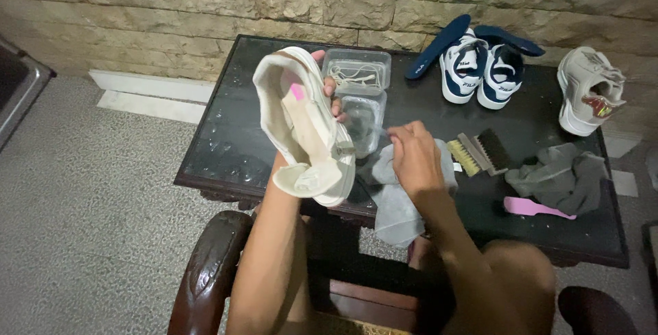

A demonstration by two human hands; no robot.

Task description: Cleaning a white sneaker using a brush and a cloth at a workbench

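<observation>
Bare knees and dark wooden chair arm (205,273) nearest. Left hand (327,95) clamps cream sneaker (305,126) above black glass table (226,150); right hand (415,157) fingers pinch grey cloth (397,205). Wiping step; next needs steady grip.

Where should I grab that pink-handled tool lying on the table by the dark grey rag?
Probably by the pink handle, from the near, front edge of the table. It lies flat, pointing right, its tip bare; its left end sits against the grey rag, which crowds any reach from behind.

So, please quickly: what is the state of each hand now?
Left hand: closed, holding up the white sneaker.
Right hand: closed on the grey cloth, over the table.
</observation>
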